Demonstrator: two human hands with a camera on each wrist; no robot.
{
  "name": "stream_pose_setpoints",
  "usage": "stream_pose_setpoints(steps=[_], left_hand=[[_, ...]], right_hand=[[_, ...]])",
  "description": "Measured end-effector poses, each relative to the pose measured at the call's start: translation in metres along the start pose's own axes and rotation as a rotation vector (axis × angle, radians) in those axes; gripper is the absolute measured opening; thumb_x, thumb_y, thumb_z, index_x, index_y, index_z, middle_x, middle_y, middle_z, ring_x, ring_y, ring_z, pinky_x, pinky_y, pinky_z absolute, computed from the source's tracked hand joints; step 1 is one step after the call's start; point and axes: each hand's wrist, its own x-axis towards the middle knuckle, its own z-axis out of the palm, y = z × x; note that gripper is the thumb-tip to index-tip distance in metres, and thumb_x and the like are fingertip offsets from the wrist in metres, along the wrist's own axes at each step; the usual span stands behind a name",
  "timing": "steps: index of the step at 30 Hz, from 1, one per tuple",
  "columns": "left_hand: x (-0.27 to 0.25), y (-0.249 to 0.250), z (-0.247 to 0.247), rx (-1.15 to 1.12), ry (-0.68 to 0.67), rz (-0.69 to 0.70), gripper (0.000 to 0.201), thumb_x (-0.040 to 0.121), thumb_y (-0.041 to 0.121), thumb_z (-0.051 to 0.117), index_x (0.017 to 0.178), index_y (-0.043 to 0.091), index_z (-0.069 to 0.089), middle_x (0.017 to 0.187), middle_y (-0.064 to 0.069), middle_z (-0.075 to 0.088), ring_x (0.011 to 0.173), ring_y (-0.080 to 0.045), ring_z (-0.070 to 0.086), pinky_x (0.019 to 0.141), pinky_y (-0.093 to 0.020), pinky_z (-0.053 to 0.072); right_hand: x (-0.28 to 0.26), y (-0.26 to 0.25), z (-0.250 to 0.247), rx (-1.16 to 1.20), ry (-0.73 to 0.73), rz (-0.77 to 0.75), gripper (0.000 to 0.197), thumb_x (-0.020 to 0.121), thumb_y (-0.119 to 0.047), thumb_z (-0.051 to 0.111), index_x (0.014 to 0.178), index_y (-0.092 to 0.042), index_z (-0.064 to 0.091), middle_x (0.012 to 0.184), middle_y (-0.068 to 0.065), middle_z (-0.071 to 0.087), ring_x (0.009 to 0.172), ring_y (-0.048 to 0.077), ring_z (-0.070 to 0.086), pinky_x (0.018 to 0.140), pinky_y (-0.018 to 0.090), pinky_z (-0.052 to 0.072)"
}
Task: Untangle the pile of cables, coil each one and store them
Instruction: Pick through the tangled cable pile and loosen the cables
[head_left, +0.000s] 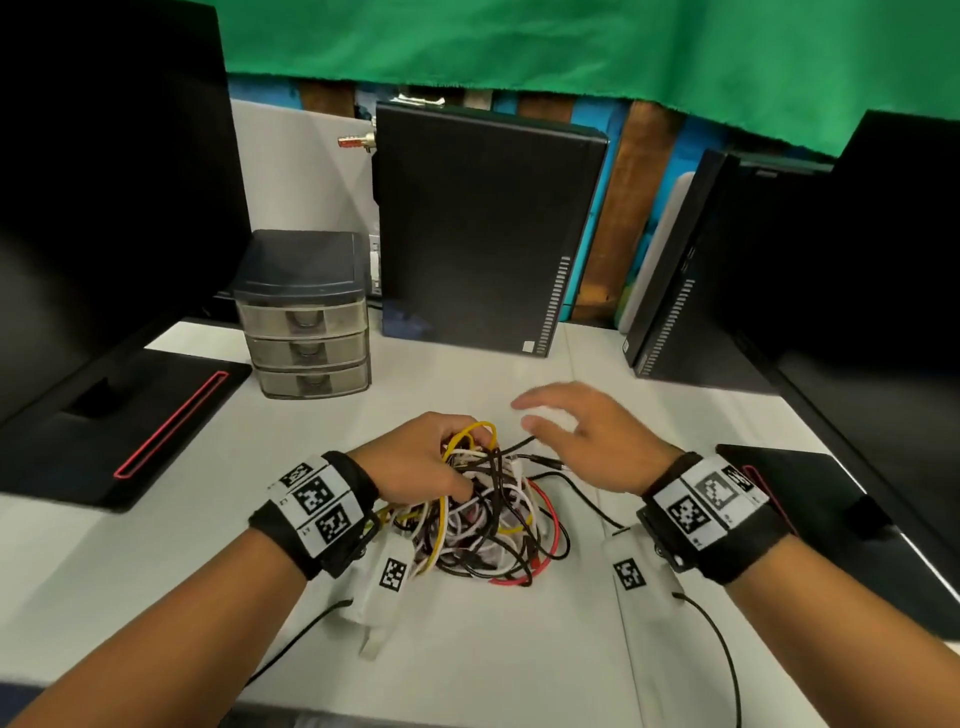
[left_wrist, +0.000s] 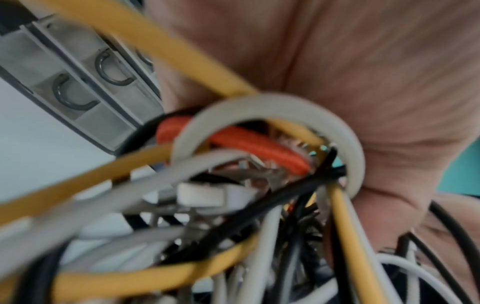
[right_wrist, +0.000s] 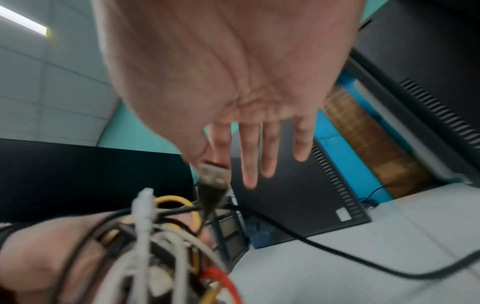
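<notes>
A tangled pile of cables (head_left: 493, 525), yellow, white, black and red, lies on the white table (head_left: 467, 649) in front of me. My left hand (head_left: 447, 457) grips the top of the pile, with its fingers curled into the strands. The left wrist view shows a yellow cable (left_wrist: 155, 41), a white loop (left_wrist: 259, 107) and an orange-red cable (left_wrist: 246, 139) bunched against that hand's palm (left_wrist: 363, 82). Just right of the pile my right hand (head_left: 545, 415) hovers with straight, spread fingers (right_wrist: 249, 160) and holds nothing. A black USB plug (right_wrist: 213, 179) sticks up close to its thumb.
A small three-drawer unit (head_left: 306, 332) stands behind the pile on the left. A black computer tower (head_left: 483, 228) stands behind it, and a second tower (head_left: 691, 270) at the right. Monitor stand bases (head_left: 119, 421) (head_left: 831, 509) flank the work area. A black cable (right_wrist: 337, 257) trails rightward across the table.
</notes>
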Motion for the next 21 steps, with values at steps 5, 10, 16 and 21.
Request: stream_pose_setpoints(steps=[5, 10, 16, 21], left_hand=[[0.000, -0.019, -0.008, 0.078, 0.143, -0.089, 0.045, 0.065, 0.034, 0.085, 0.106, 0.038, 0.066, 0.110, 0.016, 0.069, 0.099, -0.010, 0.069, 0.099, -0.039, 0.052], [-0.006, -0.027, -0.020, 0.081, 0.102, -0.158, 0.057, 0.067, 0.041, 0.091, 0.117, 0.036, 0.063, 0.115, 0.014, 0.068, 0.103, -0.007, 0.067, 0.100, -0.034, 0.052], [-0.017, -0.037, -0.034, -0.145, -0.092, -0.138, 0.050, 0.082, 0.022, 0.080, 0.127, 0.027, 0.059, 0.129, -0.002, 0.065, 0.092, 0.002, 0.067, 0.080, -0.017, 0.051], [-0.008, -0.045, -0.022, -0.109, 0.020, -0.064, 0.019, 0.086, 0.034, 0.076, 0.095, 0.018, 0.070, 0.098, -0.004, 0.071, 0.086, -0.012, 0.064, 0.090, -0.035, 0.051]], right_hand=[[0.006, 0.003, -0.003, 0.010, -0.335, 0.107, 0.013, 0.098, -0.033, 0.061, 0.101, -0.029, 0.073, 0.092, 0.002, 0.072, 0.089, 0.023, 0.065, 0.090, 0.043, 0.054], [0.000, 0.015, -0.032, 0.022, -0.132, 0.094, 0.014, 0.097, -0.024, 0.065, 0.100, -0.029, 0.077, 0.094, -0.013, 0.072, 0.091, 0.006, 0.065, 0.090, 0.030, 0.054], [-0.018, 0.024, -0.047, 0.108, 0.022, 0.147, 0.019, 0.095, -0.021, 0.066, 0.102, -0.035, 0.077, 0.098, -0.024, 0.072, 0.095, -0.011, 0.063, 0.088, 0.013, 0.048], [-0.014, 0.015, -0.020, 0.137, -0.009, 0.165, 0.016, 0.096, -0.019, 0.066, 0.095, -0.030, 0.078, 0.093, -0.022, 0.072, 0.090, -0.010, 0.063, 0.079, 0.006, 0.045]])
